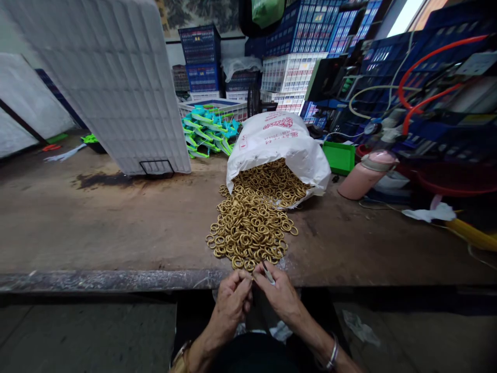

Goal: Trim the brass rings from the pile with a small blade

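A heap of brass-coloured rings (250, 228) spills from a white sack (277, 142) lying on its side on the worn wooden bench (116, 228). Both my hands meet at the bench's near edge, just below the heap. My left hand (232, 303) is closed in a pinch, fingers curled together; what it holds is too small to name. My right hand (281, 295) is closed round a thin dark and silver tool (267, 273) that points up toward the rings. The two hands touch at the fingertips.
A white grid panel (112, 77) leans on the bench at the left. Teal plastic parts (207, 132) lie behind the sack. A pink bottle (365, 176), a green tray (339, 157), hoses and stacked blue and white crates (295, 57) crowd the right and back.
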Action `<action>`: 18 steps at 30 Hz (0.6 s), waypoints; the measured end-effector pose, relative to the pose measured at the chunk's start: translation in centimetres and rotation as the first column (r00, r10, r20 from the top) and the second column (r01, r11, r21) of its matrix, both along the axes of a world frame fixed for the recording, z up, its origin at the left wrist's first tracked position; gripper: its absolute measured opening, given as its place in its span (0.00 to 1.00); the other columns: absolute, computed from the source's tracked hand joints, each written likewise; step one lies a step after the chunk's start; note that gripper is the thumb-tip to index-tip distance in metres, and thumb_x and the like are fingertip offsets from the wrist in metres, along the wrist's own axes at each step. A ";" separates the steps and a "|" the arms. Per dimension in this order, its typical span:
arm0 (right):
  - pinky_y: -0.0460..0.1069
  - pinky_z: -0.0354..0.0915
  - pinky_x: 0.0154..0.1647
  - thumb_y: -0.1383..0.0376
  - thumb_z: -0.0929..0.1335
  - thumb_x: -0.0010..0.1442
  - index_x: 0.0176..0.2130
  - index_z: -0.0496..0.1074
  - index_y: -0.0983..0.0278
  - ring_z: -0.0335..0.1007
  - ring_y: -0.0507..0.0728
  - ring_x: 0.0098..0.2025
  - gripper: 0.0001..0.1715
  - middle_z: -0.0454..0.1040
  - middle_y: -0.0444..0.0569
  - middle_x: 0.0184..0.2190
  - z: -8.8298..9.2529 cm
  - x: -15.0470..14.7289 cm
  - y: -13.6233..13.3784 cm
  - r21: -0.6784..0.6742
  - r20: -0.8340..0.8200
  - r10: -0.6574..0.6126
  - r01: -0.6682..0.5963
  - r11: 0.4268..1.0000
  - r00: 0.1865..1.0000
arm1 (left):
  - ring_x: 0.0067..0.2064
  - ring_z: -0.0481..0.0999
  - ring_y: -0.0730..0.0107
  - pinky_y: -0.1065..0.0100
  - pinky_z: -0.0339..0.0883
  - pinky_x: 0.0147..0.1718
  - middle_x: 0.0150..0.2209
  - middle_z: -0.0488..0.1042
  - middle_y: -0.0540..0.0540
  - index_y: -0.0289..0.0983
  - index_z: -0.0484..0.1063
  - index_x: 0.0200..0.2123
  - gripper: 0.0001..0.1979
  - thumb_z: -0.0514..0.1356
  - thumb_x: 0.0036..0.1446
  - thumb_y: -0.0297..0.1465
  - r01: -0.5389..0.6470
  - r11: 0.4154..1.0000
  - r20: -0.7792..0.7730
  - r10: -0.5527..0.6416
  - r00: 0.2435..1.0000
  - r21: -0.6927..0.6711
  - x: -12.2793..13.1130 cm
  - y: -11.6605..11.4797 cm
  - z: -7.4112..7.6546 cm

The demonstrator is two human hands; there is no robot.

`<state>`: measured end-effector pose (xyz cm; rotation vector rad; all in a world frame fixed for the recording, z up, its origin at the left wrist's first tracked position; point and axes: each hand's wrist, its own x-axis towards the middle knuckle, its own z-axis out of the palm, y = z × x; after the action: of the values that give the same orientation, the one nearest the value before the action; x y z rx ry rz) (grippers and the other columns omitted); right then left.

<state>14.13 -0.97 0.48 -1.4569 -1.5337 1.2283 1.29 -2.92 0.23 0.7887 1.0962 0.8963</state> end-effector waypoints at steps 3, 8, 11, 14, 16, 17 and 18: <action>0.44 0.56 0.30 0.60 0.60 0.54 0.26 0.63 0.64 0.59 0.50 0.28 0.11 0.63 0.40 0.22 -0.3 0.0 0.0 0.004 0.019 -0.002 0.002 1.000 1.000 | 0.15 0.54 0.84 0.78 0.44 0.13 0.17 0.59 0.57 0.37 0.61 0.26 0.16 0.56 0.48 0.44 0.009 1.000 0.047 -0.009 0.999 -0.006 -0.1 -0.1 -0.4; 0.44 0.57 0.30 0.59 0.59 0.54 0.27 0.64 0.64 0.60 0.50 0.27 0.13 0.64 0.41 0.22 -0.6 0.0 0.1 -0.009 -0.028 0.017 -0.017 1.000 0.999 | 0.15 0.54 0.84 0.78 0.42 0.14 0.18 0.59 0.57 0.37 0.61 0.27 0.15 0.56 0.49 0.43 0.024 0.999 0.125 -0.020 0.992 -0.031 -0.3 -0.3 -0.3; 0.44 0.57 0.29 0.59 0.58 0.56 0.26 0.63 0.64 0.60 0.50 0.26 0.14 0.64 0.41 0.21 -0.6 0.1 0.1 -0.013 -0.027 0.016 -0.016 1.000 1.000 | 0.15 0.53 0.85 0.78 0.40 0.13 0.18 0.58 0.57 0.36 0.61 0.29 0.15 0.56 0.50 0.43 0.026 0.999 0.160 -0.020 0.987 -0.037 -0.3 -0.3 -0.2; 0.44 0.56 0.27 0.59 0.57 0.56 0.25 0.62 0.63 0.60 0.50 0.25 0.14 0.64 0.42 0.20 -0.8 0.3 -0.2 0.053 0.127 -0.005 -0.002 0.999 0.992 | 0.15 0.53 0.84 0.78 0.39 0.13 0.18 0.59 0.57 0.37 0.59 0.28 0.15 0.55 0.49 0.44 -0.012 0.999 0.170 0.018 0.985 -0.039 -0.3 -0.2 -0.2; 0.44 0.56 0.27 0.62 0.57 0.56 0.26 0.62 0.63 0.60 0.51 0.24 0.12 0.64 0.42 0.20 -1.0 0.4 -0.6 0.121 0.248 0.024 -0.056 0.991 0.968 | 0.15 0.53 0.84 0.79 0.40 0.13 0.18 0.59 0.57 0.37 0.58 0.27 0.16 0.56 0.49 0.44 -0.042 0.999 0.160 0.046 0.986 -0.029 -0.3 -0.2 -0.2; 0.45 0.55 0.27 0.63 0.57 0.56 0.27 0.62 0.63 0.61 0.51 0.24 0.10 0.64 0.43 0.21 -1.1 0.4 -0.7 0.146 0.298 0.051 -0.098 0.984 0.953 | 0.15 0.53 0.84 0.79 0.41 0.14 0.18 0.59 0.57 0.37 0.58 0.27 0.16 0.56 0.48 0.44 -0.052 0.998 0.156 0.054 0.986 -0.021 -0.3 -0.2 -0.2; 0.45 0.55 0.26 0.65 0.57 0.55 0.28 0.63 0.63 0.61 0.51 0.24 0.09 0.65 0.43 0.21 -1.2 0.4 -0.9 0.162 0.337 0.077 -0.138 0.977 0.938 | 0.16 0.53 0.84 0.79 0.42 0.14 0.18 0.59 0.57 0.37 0.58 0.27 0.16 0.57 0.48 0.44 -0.060 0.998 0.152 0.061 0.987 -0.014 -0.3 -0.2 -0.2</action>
<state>14.49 -1.85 -0.72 -1.5260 -1.9186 0.9033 1.00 -3.13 -0.01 0.6704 0.9936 0.9853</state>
